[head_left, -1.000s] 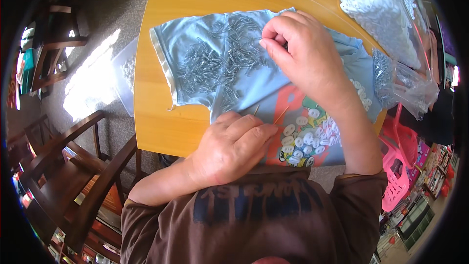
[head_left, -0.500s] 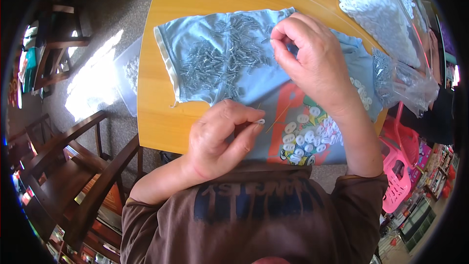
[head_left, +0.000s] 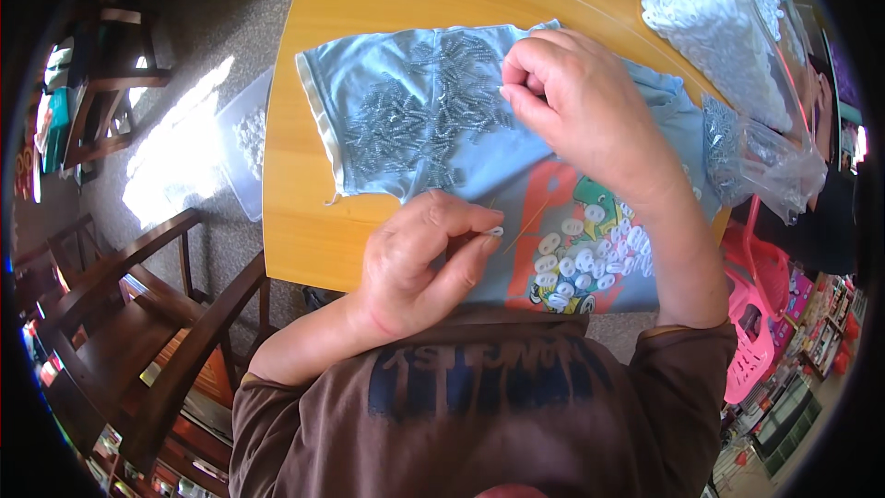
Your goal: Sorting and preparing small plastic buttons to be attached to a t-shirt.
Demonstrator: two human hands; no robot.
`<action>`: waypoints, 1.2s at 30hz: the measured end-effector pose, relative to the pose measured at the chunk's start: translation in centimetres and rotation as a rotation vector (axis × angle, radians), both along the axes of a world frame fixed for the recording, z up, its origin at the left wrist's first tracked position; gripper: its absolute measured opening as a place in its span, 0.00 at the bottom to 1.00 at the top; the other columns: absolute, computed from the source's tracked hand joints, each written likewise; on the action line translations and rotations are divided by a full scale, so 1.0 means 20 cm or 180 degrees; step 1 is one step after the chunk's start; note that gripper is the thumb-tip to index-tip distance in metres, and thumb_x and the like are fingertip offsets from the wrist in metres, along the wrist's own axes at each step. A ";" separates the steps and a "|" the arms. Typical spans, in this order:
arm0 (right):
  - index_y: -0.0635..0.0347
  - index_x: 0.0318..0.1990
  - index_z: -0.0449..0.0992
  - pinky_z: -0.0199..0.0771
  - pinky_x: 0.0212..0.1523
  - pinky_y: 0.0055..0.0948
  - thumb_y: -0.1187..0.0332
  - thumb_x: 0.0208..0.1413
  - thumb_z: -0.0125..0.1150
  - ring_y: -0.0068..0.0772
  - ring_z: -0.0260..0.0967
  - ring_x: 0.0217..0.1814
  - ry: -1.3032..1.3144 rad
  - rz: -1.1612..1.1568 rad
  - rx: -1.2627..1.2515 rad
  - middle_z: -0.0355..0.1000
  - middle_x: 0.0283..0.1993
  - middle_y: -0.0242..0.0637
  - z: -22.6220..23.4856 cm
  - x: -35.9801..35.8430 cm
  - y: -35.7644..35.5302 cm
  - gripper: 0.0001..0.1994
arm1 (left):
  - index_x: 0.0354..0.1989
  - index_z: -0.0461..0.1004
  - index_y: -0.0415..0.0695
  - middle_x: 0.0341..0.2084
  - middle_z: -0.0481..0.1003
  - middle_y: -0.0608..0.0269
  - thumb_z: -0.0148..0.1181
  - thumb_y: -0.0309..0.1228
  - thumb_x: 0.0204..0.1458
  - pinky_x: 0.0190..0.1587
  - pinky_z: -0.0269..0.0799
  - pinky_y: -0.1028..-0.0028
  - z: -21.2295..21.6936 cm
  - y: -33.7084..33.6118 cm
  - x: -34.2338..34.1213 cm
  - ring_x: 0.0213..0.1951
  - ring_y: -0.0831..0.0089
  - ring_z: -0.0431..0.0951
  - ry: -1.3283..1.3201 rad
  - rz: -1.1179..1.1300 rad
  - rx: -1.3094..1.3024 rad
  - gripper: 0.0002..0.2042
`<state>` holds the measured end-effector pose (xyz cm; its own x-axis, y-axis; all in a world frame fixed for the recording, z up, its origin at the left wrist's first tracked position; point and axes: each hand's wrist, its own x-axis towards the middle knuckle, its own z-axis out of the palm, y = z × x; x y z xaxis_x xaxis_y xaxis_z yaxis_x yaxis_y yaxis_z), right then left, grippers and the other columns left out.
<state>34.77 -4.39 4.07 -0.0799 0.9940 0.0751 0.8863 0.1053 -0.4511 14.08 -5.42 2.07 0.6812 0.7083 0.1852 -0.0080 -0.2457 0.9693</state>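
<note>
Yellow-brown wooden table (head_left: 309,231) in front of you, dark brown wooden armchair (head_left: 189,295) off left of your left hand. Light blue cloth garment with a coloured print (head_left: 502,166) spread flat on the tabletop, under both hands. Your left hand (head_left: 419,263): thumb and index nearly together, pinching a small white oval plastic piece (head_left: 496,231) at the tips. Your right hand (head_left: 590,106): curled, thumb and index tips close together; cannot tell if anything is between them. Heap of small grey coiled metal springs (head_left: 392,124) lies left of the right hand, beyond the left. Loose pile of white oval plastic pieces (head_left: 584,261) sits right of the left hand, on the print. Right of the right hand: clear plastic bag of grey springs (head_left: 722,134); farther out, bigger clear plastic bag of white pieces (head_left: 705,32). Pink plastic basket (head_left: 751,346) right of your right forearm
</note>
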 end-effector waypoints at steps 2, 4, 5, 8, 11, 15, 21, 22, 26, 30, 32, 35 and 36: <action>0.62 0.21 0.66 0.65 0.34 0.37 0.75 0.41 0.57 0.43 0.65 0.30 0.0347 -0.0094 -0.0003 0.66 0.22 0.39 0.00 -0.02 -0.01 0.05 | 0.32 0.72 0.38 0.22 0.71 0.61 0.59 0.18 0.42 0.24 0.65 0.76 0.00 0.00 -0.01 0.21 0.72 0.70 -0.0005 0.0021 -0.0077 0.08; 0.63 0.21 0.66 0.66 0.33 0.35 0.75 0.41 0.57 0.41 0.66 0.29 0.0569 -0.0196 0.0056 0.67 0.22 0.39 0.02 -0.03 -0.04 0.05 | 0.33 0.73 0.37 0.23 0.71 0.62 0.59 0.18 0.43 0.24 0.65 0.77 0.01 0.01 -0.03 0.22 0.75 0.70 -0.0044 0.0165 -0.0516 0.08; 0.63 0.22 0.66 0.66 0.31 0.33 0.76 0.40 0.57 0.40 0.66 0.28 0.0786 -0.0308 0.0119 0.67 0.23 0.39 0.03 -0.04 -0.05 0.05 | 0.35 0.72 0.36 0.25 0.71 0.63 0.57 0.18 0.46 0.25 0.64 0.80 0.03 -0.01 -0.04 0.23 0.79 0.69 0.0083 0.0234 -0.1348 0.07; 0.64 0.24 0.67 0.67 0.30 0.28 0.78 0.40 0.58 0.34 0.67 0.27 0.1762 -0.0500 -0.0137 0.67 0.24 0.39 0.09 -0.09 -0.12 0.05 | 0.42 0.68 0.36 0.28 0.71 0.67 0.53 0.20 0.52 0.27 0.64 0.85 0.05 0.00 -0.04 0.24 0.86 0.68 -0.0453 0.0285 -0.2023 0.09; 0.63 0.28 0.68 0.66 0.33 0.20 0.83 0.42 0.57 0.21 0.67 0.31 0.2486 -0.0468 -0.0457 0.68 0.29 0.33 0.12 -0.12 -0.19 0.06 | 0.43 0.67 0.37 0.28 0.71 0.67 0.53 0.21 0.52 0.27 0.65 0.86 0.07 0.03 -0.03 0.24 0.86 0.67 -0.0609 0.0388 -0.2238 0.10; 0.62 0.32 0.68 0.66 0.37 0.18 0.86 0.43 0.56 0.19 0.65 0.36 0.2935 -0.0472 -0.0820 0.68 0.33 0.32 0.16 -0.14 -0.24 0.10 | 0.44 0.67 0.37 0.28 0.70 0.68 0.52 0.20 0.52 0.27 0.64 0.86 0.07 0.04 -0.02 0.25 0.86 0.67 -0.0717 0.0273 -0.2318 0.11; 0.62 0.28 0.69 0.66 0.26 0.16 0.81 0.44 0.59 0.16 0.67 0.28 0.3010 -0.0471 -0.0436 0.69 0.26 0.28 0.13 -0.19 -0.25 0.06 | 0.44 0.69 0.35 0.30 0.69 0.68 0.52 0.18 0.51 0.28 0.64 0.86 0.08 0.03 -0.01 0.26 0.86 0.67 -0.0553 0.0286 -0.2158 0.11; 0.62 0.28 0.69 0.66 0.26 0.16 0.81 0.44 0.59 0.16 0.67 0.27 0.2999 -0.0468 -0.0420 0.69 0.26 0.28 0.13 -0.19 -0.25 0.06 | 0.44 0.69 0.35 0.30 0.69 0.68 0.52 0.18 0.51 0.28 0.64 0.86 0.08 0.03 -0.01 0.26 0.86 0.67 -0.0557 0.0290 -0.2157 0.11; 0.62 0.33 0.69 0.66 0.37 0.18 0.84 0.44 0.57 0.18 0.66 0.36 0.2983 -0.0388 -0.0764 0.69 0.33 0.32 0.14 -0.18 -0.27 0.09 | 0.42 0.69 0.35 0.31 0.68 0.69 0.52 0.17 0.51 0.29 0.63 0.86 0.06 0.03 -0.01 0.26 0.86 0.67 -0.0608 0.0250 -0.2109 0.10; 0.62 0.33 0.69 0.66 0.37 0.18 0.84 0.44 0.57 0.19 0.66 0.36 0.2942 -0.0420 -0.0824 0.69 0.33 0.32 0.15 -0.18 -0.26 0.09 | 0.42 0.69 0.36 0.31 0.67 0.70 0.52 0.17 0.51 0.31 0.63 0.86 0.06 0.02 -0.02 0.28 0.87 0.66 -0.0666 0.0231 -0.2054 0.10; 0.62 0.32 0.69 0.66 0.37 0.18 0.84 0.44 0.57 0.19 0.66 0.35 0.2901 -0.0406 -0.0761 0.69 0.32 0.32 0.15 -0.19 -0.26 0.08 | 0.41 0.70 0.36 0.30 0.67 0.69 0.53 0.17 0.50 0.31 0.63 0.86 0.07 0.02 -0.01 0.28 0.86 0.67 -0.0670 0.0292 -0.2117 0.09; 0.63 0.31 0.70 0.67 0.34 0.18 0.83 0.43 0.58 0.20 0.67 0.33 0.2653 -0.0326 -0.0600 0.69 0.31 0.33 0.16 -0.19 -0.26 0.08 | 0.39 0.71 0.37 0.27 0.68 0.67 0.54 0.17 0.49 0.31 0.63 0.84 0.07 0.02 -0.01 0.28 0.83 0.67 -0.0492 0.0417 -0.1869 0.09; 0.63 0.31 0.70 0.67 0.34 0.18 0.83 0.43 0.58 0.20 0.67 0.33 0.2649 -0.0330 -0.0600 0.69 0.31 0.33 0.16 -0.19 -0.26 0.08 | 0.38 0.71 0.37 0.26 0.69 0.66 0.55 0.17 0.47 0.30 0.63 0.83 0.07 0.02 0.00 0.27 0.81 0.68 -0.0308 0.0488 -0.1553 0.08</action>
<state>30.97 -9.60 7.27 0.0200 0.9950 -0.0981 0.2601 -0.0999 -0.9604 13.99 -5.02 3.46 0.5589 0.8182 -0.1345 -0.1025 0.2291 0.9680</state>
